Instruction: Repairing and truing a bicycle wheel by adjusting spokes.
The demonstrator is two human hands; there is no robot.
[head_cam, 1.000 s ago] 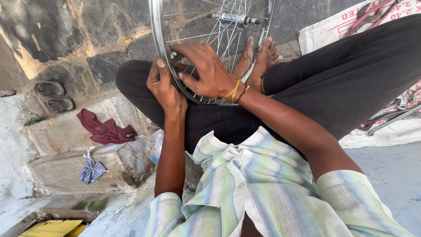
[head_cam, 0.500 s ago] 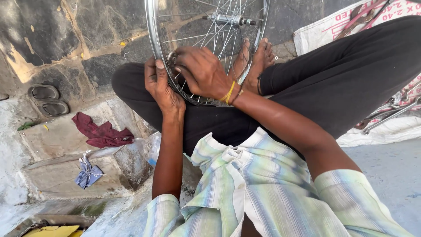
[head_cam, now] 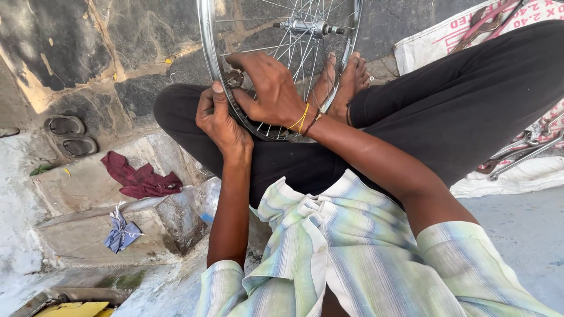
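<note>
Shiny spoked metal bicycle wheel rim (head_cam: 207, 53) upright between knees. Left hand (head_cam: 220, 120) clamps rim's lower-left edge; right hand (head_cam: 270, 91) just inside rim, fingers curled on spokes (head_cam: 294, 44).

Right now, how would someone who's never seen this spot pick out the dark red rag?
Start from the shiny spoked bicycle wheel in the person's lap and look toward the stone step on the ground beside their knee. The crumpled dark red cloth rag lies there, below a pair of dark sandals; the other scrap nearby is smaller and blue.
</note>
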